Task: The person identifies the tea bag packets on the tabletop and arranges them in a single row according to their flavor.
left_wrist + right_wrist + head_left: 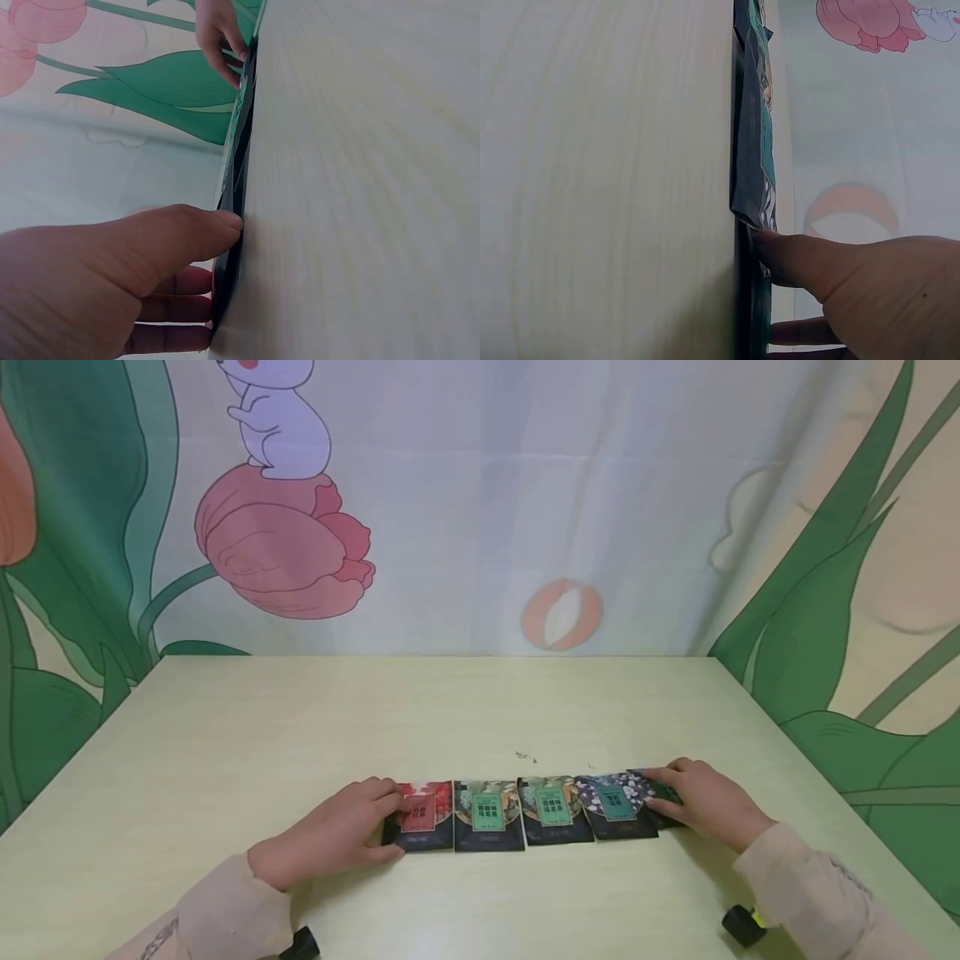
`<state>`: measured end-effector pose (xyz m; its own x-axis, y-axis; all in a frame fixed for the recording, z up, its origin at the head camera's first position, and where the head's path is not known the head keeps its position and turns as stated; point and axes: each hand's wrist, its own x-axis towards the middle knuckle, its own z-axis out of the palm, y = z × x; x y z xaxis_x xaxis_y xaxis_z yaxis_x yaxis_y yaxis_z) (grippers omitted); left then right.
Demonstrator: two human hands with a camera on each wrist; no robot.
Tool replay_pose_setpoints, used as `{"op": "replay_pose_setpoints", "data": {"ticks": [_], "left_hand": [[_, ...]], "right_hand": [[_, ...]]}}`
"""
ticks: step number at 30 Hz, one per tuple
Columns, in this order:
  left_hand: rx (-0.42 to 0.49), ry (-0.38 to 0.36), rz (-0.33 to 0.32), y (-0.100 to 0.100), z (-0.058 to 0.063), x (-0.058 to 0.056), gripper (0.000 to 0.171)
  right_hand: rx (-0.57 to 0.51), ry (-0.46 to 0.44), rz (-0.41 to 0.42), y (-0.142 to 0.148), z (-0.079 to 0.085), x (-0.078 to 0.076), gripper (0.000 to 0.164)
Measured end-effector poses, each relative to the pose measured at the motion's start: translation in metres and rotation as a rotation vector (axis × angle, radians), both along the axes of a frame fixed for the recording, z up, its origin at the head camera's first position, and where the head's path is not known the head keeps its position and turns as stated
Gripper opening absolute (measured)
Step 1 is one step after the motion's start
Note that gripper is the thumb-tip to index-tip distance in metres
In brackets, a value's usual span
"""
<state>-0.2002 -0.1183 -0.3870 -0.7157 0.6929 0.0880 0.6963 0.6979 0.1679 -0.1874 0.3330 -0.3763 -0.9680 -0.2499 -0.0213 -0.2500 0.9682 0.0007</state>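
Observation:
Several flat, dark tea sachets lie in a row on the table. At the left end is a sachet with a red label; my left hand rests on it, fingers over its upper left part and thumb at the near left corner. Two sachets with green labels, one beside the other, come after it. A floral sachet with a teal label overlaps the right-end dark green sachet. My right hand touches these two with extended fingers and thumb, partly hiding the end one.
The pale table reaches back to a printed curtain with flowers and leaves. Small dark marks lie behind the row. A black device shows under each cuff, one at the right wrist.

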Motion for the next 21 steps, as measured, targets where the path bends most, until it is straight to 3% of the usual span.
{"op": "replay_pose_setpoints", "data": {"ticks": [9, 21], "left_hand": [[-0.003, 0.026, -0.019, -0.0013, -0.0014, -0.0016, 0.045], [-0.009, -0.017, 0.024, -0.0045, -0.0019, 0.0002, 0.046]], "right_hand": [[-0.006, -0.01, -0.003, 0.0017, -0.0011, 0.0021, 0.047], [-0.034, -0.017, 0.03, 0.0003, 0.0054, 0.0017, 0.046]]}}
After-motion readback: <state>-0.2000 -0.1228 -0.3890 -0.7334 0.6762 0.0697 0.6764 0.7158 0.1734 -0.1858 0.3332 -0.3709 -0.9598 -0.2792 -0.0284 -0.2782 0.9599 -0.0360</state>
